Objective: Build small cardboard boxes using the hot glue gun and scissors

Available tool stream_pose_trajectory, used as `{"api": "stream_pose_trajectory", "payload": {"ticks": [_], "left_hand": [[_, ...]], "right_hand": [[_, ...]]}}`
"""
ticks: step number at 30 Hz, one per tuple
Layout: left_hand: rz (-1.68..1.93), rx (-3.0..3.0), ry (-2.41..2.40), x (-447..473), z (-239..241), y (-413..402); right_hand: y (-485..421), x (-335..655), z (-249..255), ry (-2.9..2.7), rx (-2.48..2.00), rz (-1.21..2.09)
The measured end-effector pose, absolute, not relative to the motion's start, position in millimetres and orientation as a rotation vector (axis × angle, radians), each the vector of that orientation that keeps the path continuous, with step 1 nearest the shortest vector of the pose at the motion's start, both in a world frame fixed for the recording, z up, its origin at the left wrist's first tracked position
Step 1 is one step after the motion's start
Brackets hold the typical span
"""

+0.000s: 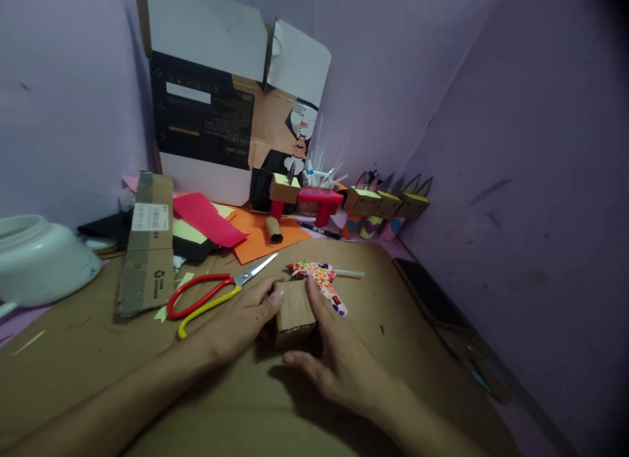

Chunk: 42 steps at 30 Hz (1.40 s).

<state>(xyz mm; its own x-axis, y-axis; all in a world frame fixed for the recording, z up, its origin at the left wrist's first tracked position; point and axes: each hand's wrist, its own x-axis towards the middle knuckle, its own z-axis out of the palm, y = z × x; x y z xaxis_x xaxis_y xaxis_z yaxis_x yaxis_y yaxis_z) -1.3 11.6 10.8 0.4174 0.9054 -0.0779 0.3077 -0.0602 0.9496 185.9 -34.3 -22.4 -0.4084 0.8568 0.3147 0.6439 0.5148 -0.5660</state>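
Observation:
A small cardboard box [296, 306] stands on the cardboard mat between my two hands. My left hand [246, 316] grips its left side, the thumb on the top edge and the other fingers partly hidden behind. Along the right side lies the index finger of my right hand [341, 352], its thumb reaching toward the lower front of the box. Just behind the box is a glue gun [314, 269] with a colourful pattern and a glue stick [350, 273] sticking out. Scissors [221, 293] with red and yellow handles rest left of my left hand, blades slightly apart.
On the left are a white pot [44, 267] and a flattened cardboard piece [147, 247]. Coloured paper [209, 218], a short cardboard tube [274, 231] and several cardboard animal figures [363, 201] stand or lie at the back. A dark phone-like slab [427, 293] is by the right wall.

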Motion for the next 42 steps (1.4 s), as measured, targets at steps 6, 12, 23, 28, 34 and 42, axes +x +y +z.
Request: {"api": "stream_pose_trajectory", "payload": {"ticks": [6, 12, 23, 28, 34, 42], "left_hand": [[0.795, 1.611, 1.077, -1.6, 10.3, 10.7], [0.745, 1.567, 0.922, -11.0, 16.3, 6.1], [0.587, 1.409, 0.843, -6.0, 11.9, 4.5], [0.646, 1.523, 0.906, -4.6, 8.8, 4.3], [0.856, 2.14, 0.933, -8.5, 3.7, 0.8], [0.809, 2.459, 0.717, -10.8, 2.8, -3.8]], "right_hand": [[-33.0, 181.7, -27.0, -2.218, -1.212, 0.274], [-30.1, 179.7, -30.4, -2.219, -1.199, 0.171], [-29.7, 180.2, -28.0, -2.198, -1.182, 0.211], [-29.7, 178.9, -27.9, -2.211, -1.202, 0.201], [-27.0, 183.9, -25.3, -2.243, -1.149, 0.221], [-23.3, 187.8, -25.2, -2.23, -1.101, 0.27]]}}
